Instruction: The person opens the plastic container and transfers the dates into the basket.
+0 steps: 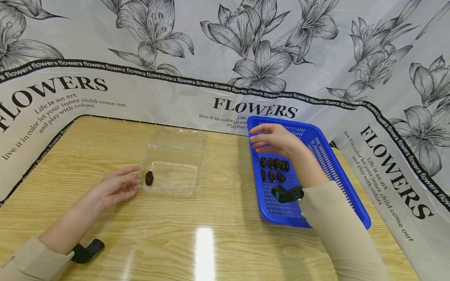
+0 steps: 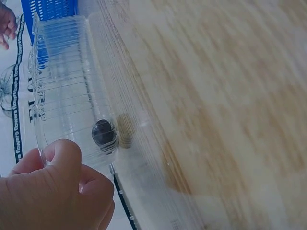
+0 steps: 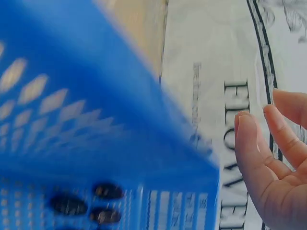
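Note:
A clear plastic box (image 1: pixel 175 187) lies on the table with its lid (image 1: pixel 175 140) folded back. One dark brown date (image 1: pixel 149 178) sits inside it near the left wall. My left hand (image 1: pixel 117 185) pinches the box's left rim between thumb and fingers, as the left wrist view shows. Over the far left part of the blue basket (image 1: pixel 261 207), my right hand (image 1: pixel 275 139) hovers with loosely bent, parted fingers and nothing between them. Several dates (image 1: pixel 277 163) lie in two rows on the basket floor below it. The forearm hides part of the basket.
The wooden table (image 1: pixel 225 203) stretches between box and basket. A white cloth (image 1: pixel 168 97) with flower prints and lettering hangs behind the table and along its right side. Each wrist carries a black device (image 1: pixel 286 194).

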The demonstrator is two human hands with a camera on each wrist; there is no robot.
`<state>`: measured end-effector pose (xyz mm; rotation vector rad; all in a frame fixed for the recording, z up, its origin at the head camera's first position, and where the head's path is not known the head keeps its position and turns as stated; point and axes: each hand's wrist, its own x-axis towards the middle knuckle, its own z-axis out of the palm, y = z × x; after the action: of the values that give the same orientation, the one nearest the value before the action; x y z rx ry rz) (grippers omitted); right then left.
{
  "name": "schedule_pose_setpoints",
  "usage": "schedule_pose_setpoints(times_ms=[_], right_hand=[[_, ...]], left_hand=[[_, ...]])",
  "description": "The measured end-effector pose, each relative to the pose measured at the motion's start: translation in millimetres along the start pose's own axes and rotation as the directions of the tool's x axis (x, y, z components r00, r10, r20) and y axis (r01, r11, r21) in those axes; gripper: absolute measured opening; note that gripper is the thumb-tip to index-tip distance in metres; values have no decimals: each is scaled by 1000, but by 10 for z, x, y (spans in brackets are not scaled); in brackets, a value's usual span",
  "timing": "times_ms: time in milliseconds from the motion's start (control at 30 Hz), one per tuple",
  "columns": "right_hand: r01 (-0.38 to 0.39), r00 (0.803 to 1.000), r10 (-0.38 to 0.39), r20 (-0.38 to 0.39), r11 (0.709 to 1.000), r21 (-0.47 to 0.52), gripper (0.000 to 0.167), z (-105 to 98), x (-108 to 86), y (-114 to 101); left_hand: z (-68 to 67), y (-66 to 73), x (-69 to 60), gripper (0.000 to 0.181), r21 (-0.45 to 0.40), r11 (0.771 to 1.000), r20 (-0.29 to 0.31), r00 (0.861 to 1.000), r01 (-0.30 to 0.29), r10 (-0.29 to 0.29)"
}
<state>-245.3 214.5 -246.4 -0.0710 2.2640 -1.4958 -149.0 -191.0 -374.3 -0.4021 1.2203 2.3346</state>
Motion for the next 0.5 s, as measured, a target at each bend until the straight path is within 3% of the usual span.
schedule_pose_setpoints(times_ms=[167, 500], right_hand=[[10, 1000, -10, 30, 1000, 3, 34, 229, 105, -135], [-3, 992, 3, 125, 1000, 4, 37, 803, 321, -257]], left_hand=[[1, -2, -2, 35, 10, 1000, -4, 1000, 0, 0], [-12, -4, 6, 35, 30, 1000, -1, 1000, -2, 2]])
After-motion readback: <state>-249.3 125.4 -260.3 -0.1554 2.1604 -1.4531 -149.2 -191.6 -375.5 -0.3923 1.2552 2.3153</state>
